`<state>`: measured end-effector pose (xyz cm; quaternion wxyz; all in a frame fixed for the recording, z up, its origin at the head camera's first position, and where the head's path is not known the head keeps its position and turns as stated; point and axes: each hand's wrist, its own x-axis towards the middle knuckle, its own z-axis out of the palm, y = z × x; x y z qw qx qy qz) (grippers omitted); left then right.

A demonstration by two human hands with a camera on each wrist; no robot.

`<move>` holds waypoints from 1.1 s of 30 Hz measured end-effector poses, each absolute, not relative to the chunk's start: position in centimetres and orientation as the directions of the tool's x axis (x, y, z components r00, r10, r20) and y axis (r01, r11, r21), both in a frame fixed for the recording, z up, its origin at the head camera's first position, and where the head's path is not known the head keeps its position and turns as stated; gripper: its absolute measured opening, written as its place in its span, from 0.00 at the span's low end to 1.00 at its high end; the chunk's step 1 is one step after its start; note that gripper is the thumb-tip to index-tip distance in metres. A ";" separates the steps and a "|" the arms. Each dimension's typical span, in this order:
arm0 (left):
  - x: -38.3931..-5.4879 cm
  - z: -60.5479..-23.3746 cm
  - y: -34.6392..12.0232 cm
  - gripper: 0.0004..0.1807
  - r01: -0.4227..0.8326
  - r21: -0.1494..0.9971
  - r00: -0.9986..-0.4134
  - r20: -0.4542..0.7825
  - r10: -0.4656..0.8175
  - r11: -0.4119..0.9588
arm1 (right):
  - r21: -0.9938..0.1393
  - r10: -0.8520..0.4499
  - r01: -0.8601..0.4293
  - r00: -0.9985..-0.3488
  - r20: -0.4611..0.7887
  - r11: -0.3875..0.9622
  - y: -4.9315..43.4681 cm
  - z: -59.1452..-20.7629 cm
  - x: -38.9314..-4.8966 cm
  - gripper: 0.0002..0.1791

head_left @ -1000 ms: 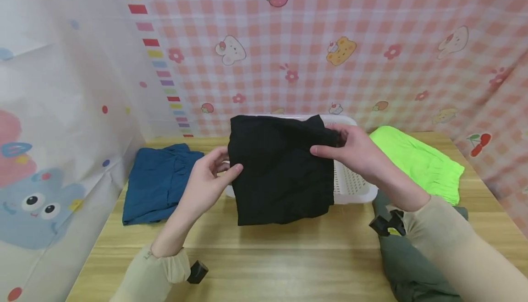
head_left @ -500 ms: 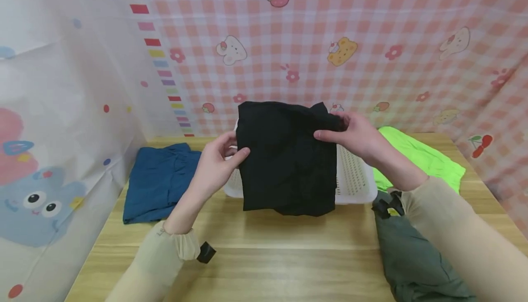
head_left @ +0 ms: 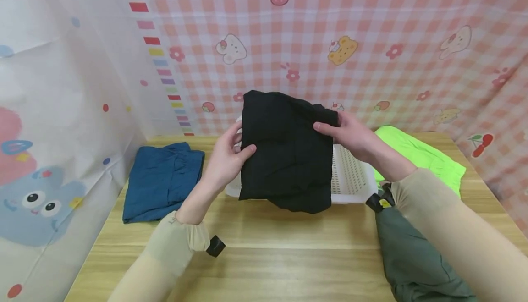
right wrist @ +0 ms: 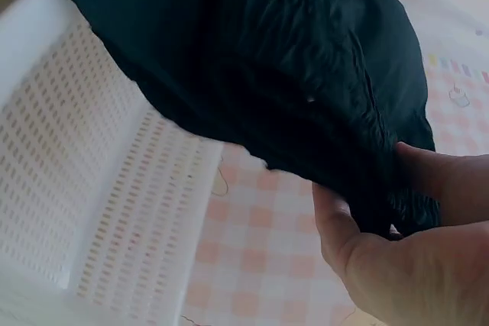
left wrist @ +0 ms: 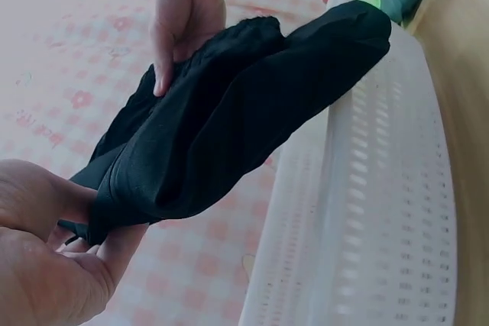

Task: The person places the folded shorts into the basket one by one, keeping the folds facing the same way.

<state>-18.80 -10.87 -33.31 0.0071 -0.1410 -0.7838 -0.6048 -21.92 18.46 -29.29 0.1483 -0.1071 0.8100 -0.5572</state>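
A folded black garment [head_left: 286, 155] with a gathered edge is held up between both hands, over the white perforated basket [head_left: 354, 198]. My left hand [head_left: 226, 159] pinches its left side, thumb on the near face and fingers behind. The right hand [head_left: 354, 138] grips the upper right corner the same way. In the left wrist view the black garment [left wrist: 221, 124] shows loose folded layers, its far end over the basket's perforated wall [left wrist: 401, 188]. In the right wrist view, thumb and fingers of the right hand [right wrist: 412, 253] close on the gathered edge.
Folded blue clothing [head_left: 162, 183] lies on the wooden table [head_left: 288, 265] at left. Bright green clothing [head_left: 425, 160] sits at right, with dark grey-green clothing [head_left: 412, 256] nearer, partly under the right forearm. A checked cloth backdrop [head_left: 313, 22] hangs behind the basket.
Both hands have raised the black garment and carried it farther back over the basket. Its lower edge now hangs higher, and the left hand has shifted up and right.
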 end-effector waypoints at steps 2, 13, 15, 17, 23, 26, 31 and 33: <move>-19.1 -33.1 -10.7 0.35 0.213 0.952 -0.963 0.168 0.209 0.218 | -0.931 -0.356 -0.007 -0.925 -0.133 0.364 18.6 -29.0 -22.3 0.27; -21.1 -32.4 -10.1 0.35 0.128 0.963 -0.971 0.073 0.226 0.239 | -0.938 -0.343 0.066 -0.920 -0.189 0.341 18.5 -27.7 -24.7 0.33; -21.7 -32.4 -10.1 0.35 0.087 0.964 -0.969 0.024 0.245 0.253 | -0.936 -0.321 0.076 -0.927 -0.193 0.343 18.4 -27.6 -25.4 0.32; -22.2 -32.5 -10.2 0.36 0.046 0.956 -0.965 -0.032 0.260 0.290 | -0.926 -0.307 0.090 -0.928 -0.211 0.366 18.3 -27.8 -25.9 0.28; -23.8 -33.4 -10.4 0.35 0.017 0.893 -0.949 -0.127 0.287 0.449 | -0.894 -0.267 0.141 -0.924 -0.273 0.425 18.0 -29.1 -27.6 0.20; -24.6 -33.7 -10.3 0.35 0.022 0.862 -0.943 -0.150 0.296 0.507 | -0.879 -0.244 0.171 -0.921 -0.303 0.446 17.9 -30.0 -28.1 0.19; -25.6 -34.5 -10.0 0.37 -0.002 0.804 -0.929 -0.222 0.297 0.594 | -0.830 -0.217 0.211 -0.905 -0.366 0.516 17.8 -31.9 -28.4 0.24; -25.7 -34.8 -9.8 0.37 0.006 0.768 -0.928 -0.235 0.290 0.641 | -0.815 -0.213 0.216 -0.900 -0.379 0.537 17.7 -32.7 -28.4 0.26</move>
